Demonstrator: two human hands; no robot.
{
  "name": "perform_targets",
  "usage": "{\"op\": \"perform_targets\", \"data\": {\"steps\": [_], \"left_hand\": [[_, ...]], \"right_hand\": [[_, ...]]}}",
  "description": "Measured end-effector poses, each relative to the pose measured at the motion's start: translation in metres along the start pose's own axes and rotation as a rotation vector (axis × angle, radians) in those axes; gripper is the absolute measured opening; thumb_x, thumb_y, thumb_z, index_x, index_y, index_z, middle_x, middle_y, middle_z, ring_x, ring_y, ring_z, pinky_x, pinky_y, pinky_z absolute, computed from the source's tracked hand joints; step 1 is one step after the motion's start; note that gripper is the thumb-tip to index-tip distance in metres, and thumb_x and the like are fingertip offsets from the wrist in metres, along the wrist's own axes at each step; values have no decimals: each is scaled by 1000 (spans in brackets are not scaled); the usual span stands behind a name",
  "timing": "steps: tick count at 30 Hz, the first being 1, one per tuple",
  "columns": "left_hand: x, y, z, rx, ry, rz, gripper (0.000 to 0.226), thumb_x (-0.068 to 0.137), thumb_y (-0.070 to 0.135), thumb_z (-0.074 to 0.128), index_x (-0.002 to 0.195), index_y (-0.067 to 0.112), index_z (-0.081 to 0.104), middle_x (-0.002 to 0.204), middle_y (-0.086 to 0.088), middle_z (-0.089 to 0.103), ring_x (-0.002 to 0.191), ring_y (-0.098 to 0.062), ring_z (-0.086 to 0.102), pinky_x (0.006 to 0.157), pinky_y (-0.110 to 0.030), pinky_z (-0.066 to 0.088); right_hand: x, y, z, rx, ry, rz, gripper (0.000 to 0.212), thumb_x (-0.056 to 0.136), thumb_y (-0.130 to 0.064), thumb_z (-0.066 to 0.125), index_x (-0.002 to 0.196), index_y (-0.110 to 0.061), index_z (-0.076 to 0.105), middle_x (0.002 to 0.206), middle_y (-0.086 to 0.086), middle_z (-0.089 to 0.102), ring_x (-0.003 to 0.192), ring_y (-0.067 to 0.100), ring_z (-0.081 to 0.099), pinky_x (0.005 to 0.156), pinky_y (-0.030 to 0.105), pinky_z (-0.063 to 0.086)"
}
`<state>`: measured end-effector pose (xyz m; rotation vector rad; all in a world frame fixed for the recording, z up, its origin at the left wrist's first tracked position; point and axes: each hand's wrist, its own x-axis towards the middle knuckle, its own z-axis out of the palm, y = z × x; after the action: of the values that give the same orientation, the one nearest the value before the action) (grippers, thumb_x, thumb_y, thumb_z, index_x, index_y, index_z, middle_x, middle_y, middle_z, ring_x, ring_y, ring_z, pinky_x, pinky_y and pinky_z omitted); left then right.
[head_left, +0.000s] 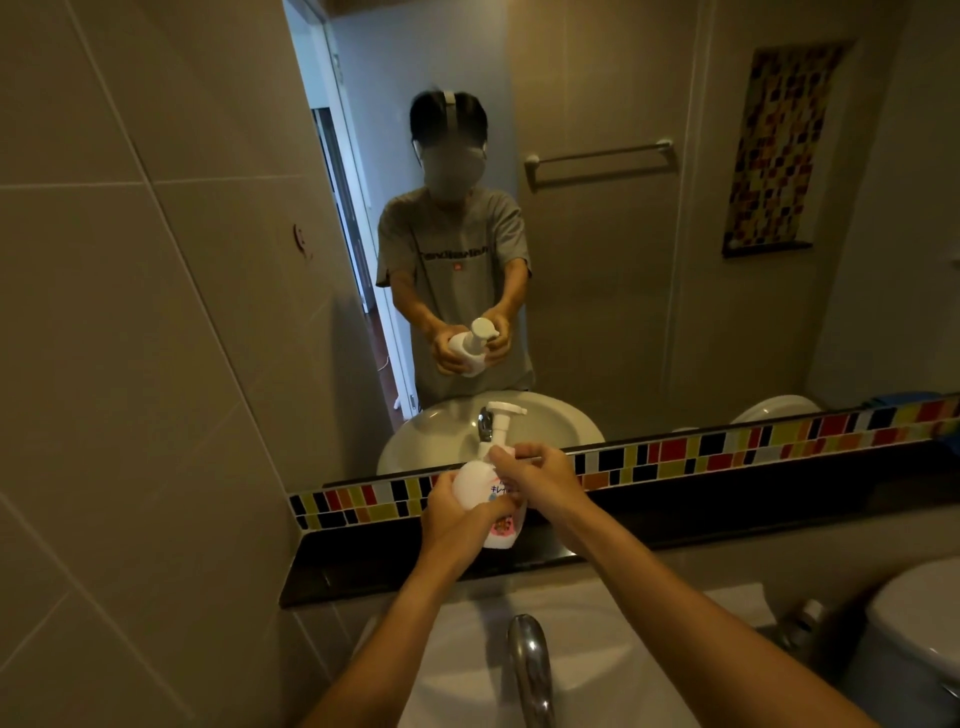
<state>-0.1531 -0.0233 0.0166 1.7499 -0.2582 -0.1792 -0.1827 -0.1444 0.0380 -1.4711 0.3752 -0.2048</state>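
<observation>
A white pump soap bottle (475, 486) with a pink printed label is held up above the black ledge (363, 571), tilted a little to the left. My left hand (454, 519) grips its body from the left and below. My right hand (535, 480) pinches the bottle's neck just under the white pump head (505, 413). Both forearms reach forward over the white washbasin (467, 654). The mirror (597, 260) in front shows the same hold from the other side.
A chrome tap (530, 670) rises from the basin below my arms. A strip of coloured mosaic tiles (727, 447) runs under the mirror. A tiled wall (130, 364) closes the left side. A white toilet cistern (914, 623) stands at the lower right.
</observation>
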Motion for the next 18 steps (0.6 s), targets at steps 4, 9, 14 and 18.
{"op": "perform_targets", "data": {"steps": [4, 9, 14, 18], "left_hand": [[1, 3, -8, -31, -47, -15, 57, 71, 23, 82, 119, 20, 53, 109, -3, 65, 94, -19, 66, 64, -23, 56], [-1, 6, -14, -93, -168, -39, 52, 72, 21, 81, 118, 21, 57, 108, -7, 69, 94, -21, 69, 64, -24, 59], [-2, 7, -4, -68, -119, -38, 53, 73, 22, 80, 118, 21, 54, 108, -6, 66, 94, -20, 67, 65, -23, 57], [-2, 13, -5, -71, -150, -73, 50, 73, 23, 80, 115, 24, 53, 101, 0, 66, 89, -15, 67, 61, -21, 55]], "right_hand": [[0, -6, -5, 67, -47, 20, 42, 92, -33, 57, 125, -6, 57, 108, 11, 70, 93, 22, 68, 73, 31, 50], [2, -10, -8, 193, -146, -30, 38, 91, -15, 53, 124, 1, 62, 105, 15, 70, 90, 24, 69, 70, 31, 54], [5, -10, 0, 139, -51, -31, 47, 85, -23, 73, 127, -10, 57, 118, 17, 68, 100, 32, 70, 80, 41, 60], [6, -12, -2, 126, -97, -19, 48, 84, -26, 62, 128, -7, 56, 114, 18, 66, 99, 32, 67, 81, 42, 56]]}}
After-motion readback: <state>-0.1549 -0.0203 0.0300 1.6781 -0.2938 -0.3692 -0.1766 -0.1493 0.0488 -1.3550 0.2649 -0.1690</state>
